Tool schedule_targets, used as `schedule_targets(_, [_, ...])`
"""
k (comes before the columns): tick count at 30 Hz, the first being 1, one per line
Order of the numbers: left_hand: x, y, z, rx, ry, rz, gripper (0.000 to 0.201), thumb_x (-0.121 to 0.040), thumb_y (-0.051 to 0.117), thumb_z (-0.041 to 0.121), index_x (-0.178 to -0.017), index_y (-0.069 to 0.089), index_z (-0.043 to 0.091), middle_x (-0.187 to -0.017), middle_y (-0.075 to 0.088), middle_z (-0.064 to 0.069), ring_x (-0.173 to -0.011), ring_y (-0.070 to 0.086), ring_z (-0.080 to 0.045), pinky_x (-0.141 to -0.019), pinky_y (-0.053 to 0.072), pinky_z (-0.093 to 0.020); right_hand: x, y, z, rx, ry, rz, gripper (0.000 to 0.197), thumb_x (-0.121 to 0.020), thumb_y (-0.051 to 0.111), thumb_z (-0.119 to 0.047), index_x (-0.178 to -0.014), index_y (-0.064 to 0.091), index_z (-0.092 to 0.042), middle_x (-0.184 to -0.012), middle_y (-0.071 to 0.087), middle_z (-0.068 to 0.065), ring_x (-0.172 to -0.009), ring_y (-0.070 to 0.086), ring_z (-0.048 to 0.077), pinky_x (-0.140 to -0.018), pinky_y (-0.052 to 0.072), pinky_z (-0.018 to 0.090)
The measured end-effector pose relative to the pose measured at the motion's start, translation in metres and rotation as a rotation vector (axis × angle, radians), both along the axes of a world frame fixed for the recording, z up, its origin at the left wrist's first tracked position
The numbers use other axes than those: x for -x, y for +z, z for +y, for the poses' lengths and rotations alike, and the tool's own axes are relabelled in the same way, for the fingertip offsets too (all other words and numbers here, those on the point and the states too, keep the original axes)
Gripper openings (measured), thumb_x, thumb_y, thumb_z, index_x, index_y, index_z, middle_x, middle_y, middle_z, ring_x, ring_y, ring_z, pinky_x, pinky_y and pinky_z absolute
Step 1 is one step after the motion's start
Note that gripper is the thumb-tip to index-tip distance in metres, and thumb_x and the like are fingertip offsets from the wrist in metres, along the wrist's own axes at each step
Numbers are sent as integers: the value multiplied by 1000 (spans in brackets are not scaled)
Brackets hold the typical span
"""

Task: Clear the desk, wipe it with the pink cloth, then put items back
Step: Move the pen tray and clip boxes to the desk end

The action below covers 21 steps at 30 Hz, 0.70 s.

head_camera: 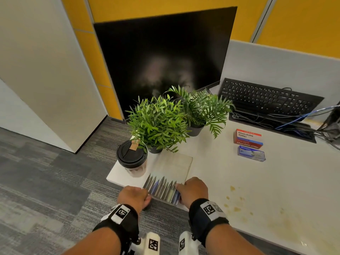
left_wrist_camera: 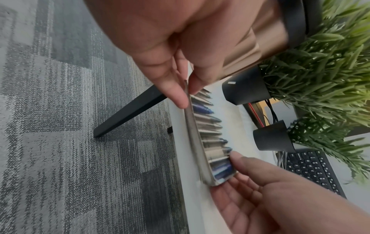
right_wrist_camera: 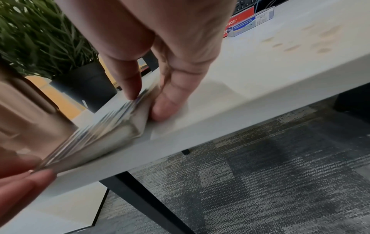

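Both hands, left grip (head_camera: pixel 134 197) and right grip (head_camera: pixel 192 190), pinch a clear pack of pens (head_camera: pixel 161 188) at the desk (head_camera: pixel 257 181) edge.

clear plastic pack of pens (head_camera: pixel 161 188), silver and blue barrels side by side w/ tips pointing away, lies flat at the near left edge of the white surface (head_camera: pixel 257 181), just in front of a takeaway coffee cup (head_camera: pixel 132 157) w/ black lid. yellowish stains (head_camera: pixel 233 199) spot the surface to the right.
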State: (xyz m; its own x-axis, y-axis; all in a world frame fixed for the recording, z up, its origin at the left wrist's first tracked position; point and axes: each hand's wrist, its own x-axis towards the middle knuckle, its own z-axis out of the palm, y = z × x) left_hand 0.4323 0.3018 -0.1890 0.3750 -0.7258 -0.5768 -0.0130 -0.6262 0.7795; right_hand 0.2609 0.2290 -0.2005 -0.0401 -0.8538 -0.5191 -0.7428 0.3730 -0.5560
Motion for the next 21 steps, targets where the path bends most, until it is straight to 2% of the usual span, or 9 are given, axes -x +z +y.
schedule_targets(2, [4, 16, 3, -63, 83, 13, 28, -77, 67, 17, -50, 62, 19, -74, 58, -14, -84, 55, -25, -94, 49, -56, 4, 5, 1, 19, -2, -17, 29, -74, 63, -42, -71, 55, -15, -74, 62, 4, -70, 58, 22, -60, 44, 25])
schedule_targets(4, [13, 37, 10, -136, 179, 53, 16, -87, 62, 11, -74, 66, 4, -70, 66, -18, -67, 62, -24, -71, 60, -42, 9, 10, 2, 41, -48, -66, 28, -75, 64, -41, -85, 62, -15, -85, 68, 1, -83, 65, 22, -72, 53, 31])
schedule_targets(5, [19, 47, 13, -141, 177, 45, 13, -90, 59, 9, -81, 63, -1, -67, 66, -17, -58, 60, -24, -60, 57, -35, 14, 13, 3, 57, -96, -124, 25, -74, 65, -41, -85, 62, -19, -86, 69, 0, -85, 67, 22, -76, 56, 35])
schedule_targets(7, [34, 65, 16, -102, 75, -15, 9, -90, 60, 10, -84, 58, 3, -59, 60, -11, -49, 53, -19, -49, 48, -27, 24, 26, 4, 87, -194, -237, 18, -73, 67, -39, -79, 60, -24, -80, 70, 0, -78, 70, 22, -75, 60, 41])
schedule_targets(10, [64, 88, 7, -2, -152, -85, 15, -88, 62, 13, -77, 54, 9, -54, 54, -4, -45, 46, -14, -42, 40, -22, 50, 57, -3, 133, -285, -313, 9, -80, 67, -29, -80, 63, -21, -73, 71, 2, -68, 71, 20, -72, 61, 43])
schedule_targets(14, [122, 116, -37, 121, -407, -166, 18, -83, 64, 25, -69, 55, 20, -60, 57, 2, -53, 51, -16, -53, 43, -23, 108, 99, -32, 215, -355, -314, 2, -84, 65, -19, -82, 65, -18, -80, 70, 5, -65, 71, 21, -68, 62, 41])
schedule_targets(16, [155, 125, -63, 163, -496, -180, 18, -82, 61, 27, -66, 53, 23, -65, 57, 4, -61, 56, -19, -60, 47, -29, 143, 111, -54, 259, -372, -289, 5, -84, 63, -15, -81, 66, -17, -81, 70, 6, -65, 71, 22, -67, 62, 40])
schedule_targets(19, [204, 133, -105, 189, -559, -167, 10, -79, 57, 24, -70, 58, 21, -72, 62, 4, -73, 64, -27, -73, 55, -39, 192, 114, -97, 285, -319, -195, 10, -85, 60, -13, -80, 66, -20, -91, 69, 5, -72, 70, 21, -66, 61, 33])
schedule_targets(21, [229, 130, -136, 180, -565, -178, 10, -78, 55, 24, -70, 58, 21, -74, 64, -1, -84, 68, -33, -76, 57, -43, 218, 107, -128, 298, -230, -94, 11, -85, 60, -16, -80, 63, -25, -97, 68, 3, -80, 67, 18, -73, 59, 31])
